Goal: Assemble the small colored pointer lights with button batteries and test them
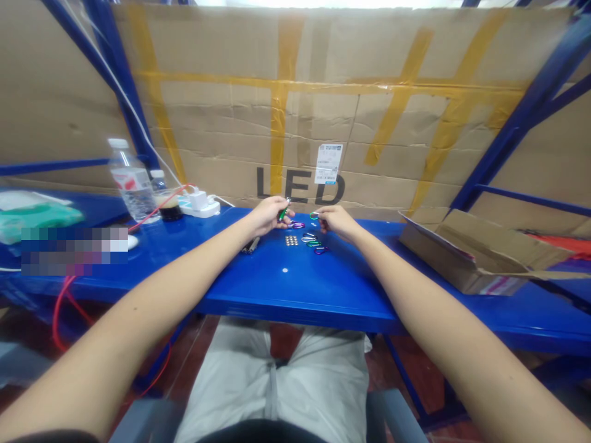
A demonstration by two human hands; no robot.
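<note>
Now my left hand (pixel 269 215) closed round small green item (pixel 282 213); right hand (pixel 335 220) fingertips pinch green clip (pixel 314 215); loose coloured clips (pixel 314 243) at 7 o'clock of it, on blue table (pixel 323 289).

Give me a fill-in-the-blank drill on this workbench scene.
1. The item pinched in the left hand is ___ in colour.
2. The right hand holds a clip above a ___ table.
3. Big letters on the cardboard wall spell ___.
4. The water bottle stands to the hands' ___.
Missing words: green; blue; LED; left.
</note>
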